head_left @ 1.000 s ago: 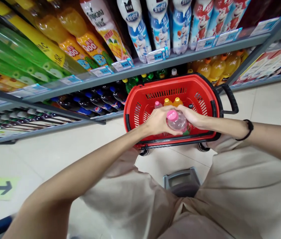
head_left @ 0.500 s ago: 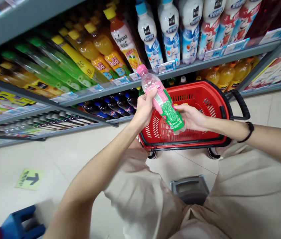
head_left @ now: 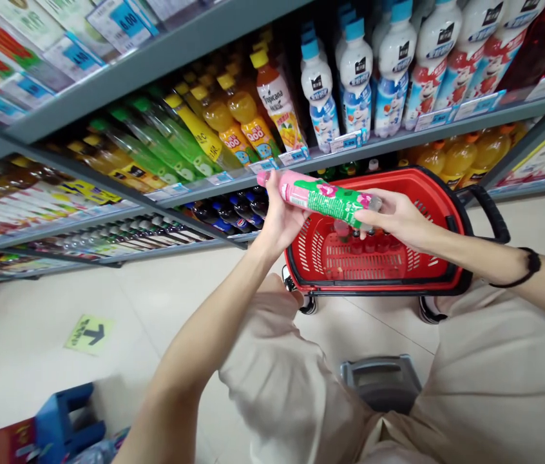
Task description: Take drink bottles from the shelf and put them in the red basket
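Observation:
A drink bottle [head_left: 326,198] with a pink cap and a pink and green label lies almost level between my two hands. My left hand [head_left: 282,216] is closed around its neck end, the thumb close to the cap. At the bottle's base, my right hand [head_left: 391,216] grips with thumb and fingers. Below and behind the bottle stands a red shopping basket [head_left: 383,283] with slotted walls and a black handle. Several bottles with red parts lie inside it, partly hidden by my right hand.
Shelves hold rows of drinks: white bottles with blue caps [head_left: 318,96], orange juice bottles [head_left: 256,132], green-capped bottles [head_left: 156,138] and dark cola bottles [head_left: 234,212]. A grey step stool [head_left: 382,381] is between my legs. A blue plastic object [head_left: 67,422] sits on the floor at lower left.
The bottle has turned from steeply slanted to nearly level, showing another side of its label. Both hands still hold it. The view has shifted, so shelves and basket appear further right and lower.

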The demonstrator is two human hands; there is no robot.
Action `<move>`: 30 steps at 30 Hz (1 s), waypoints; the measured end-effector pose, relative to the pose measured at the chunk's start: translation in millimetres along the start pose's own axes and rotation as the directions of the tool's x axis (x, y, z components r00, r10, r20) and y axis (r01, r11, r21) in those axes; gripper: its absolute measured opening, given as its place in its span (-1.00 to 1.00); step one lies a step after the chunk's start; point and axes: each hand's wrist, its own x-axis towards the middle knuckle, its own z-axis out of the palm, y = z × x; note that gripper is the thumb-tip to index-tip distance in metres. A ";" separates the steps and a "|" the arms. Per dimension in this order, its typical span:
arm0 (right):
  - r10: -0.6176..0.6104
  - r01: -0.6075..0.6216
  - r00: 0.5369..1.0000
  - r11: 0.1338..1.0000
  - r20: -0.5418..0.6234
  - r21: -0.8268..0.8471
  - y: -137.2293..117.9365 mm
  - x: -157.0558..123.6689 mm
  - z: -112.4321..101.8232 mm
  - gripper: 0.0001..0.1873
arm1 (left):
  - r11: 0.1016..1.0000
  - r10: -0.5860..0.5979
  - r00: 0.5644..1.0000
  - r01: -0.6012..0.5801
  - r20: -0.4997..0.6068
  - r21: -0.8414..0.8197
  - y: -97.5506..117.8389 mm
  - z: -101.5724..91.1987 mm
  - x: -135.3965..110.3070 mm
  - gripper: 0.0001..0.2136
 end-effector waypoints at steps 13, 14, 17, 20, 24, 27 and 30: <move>-0.524 0.553 0.801 0.463 0.290 -0.693 -10.3 -9.5 -11.4 -0.39 | 0.860 -0.166 0.983 0.109 -0.072 -0.499 9.5 -7.7 -7.4 -0.39; -0.545 0.586 0.772 0.411 0.327 -0.698 -9.2 -8.0 -13.0 -0.40 | 0.861 -0.166 0.983 0.108 -0.074 -0.497 9.8 -8.7 -6.5 -0.39; -0.561 0.712 0.630 0.142 0.536 -0.688 -5.8 0.2 -22.8 -0.46 | 0.871 -0.162 0.983 0.101 -0.087 -0.481 11.9 -10.2 -4.2 -0.39; -0.499 0.751 0.511 -0.135 0.699 -0.646 -4.7 7.5 -33.0 -0.51 | 0.866 -0.153 0.984 0.088 -0.095 -0.491 13.5 -9.8 -2.6 -0.43; -0.501 0.723 0.529 -0.157 0.686 -0.673 -5.1 7.0 -33.9 -0.51 | 0.864 -0.153 0.982 0.078 -0.113 -0.498 13.7 -10.1 -1.6 -0.53; -0.523 0.688 0.640 0.065 0.563 -0.723 -4.1 0.3 -25.6 -0.49 | 0.872 -0.141 0.979 0.053 -0.147 -0.487 14.6 -12.0 -2.1 -0.71; -0.480 0.537 0.815 0.415 0.325 -0.735 -1.2 -7.8 -12.4 -0.40 | 0.857 -0.125 0.979 0.025 -0.161 -0.514 15.5 -15.1 -3.1 -0.83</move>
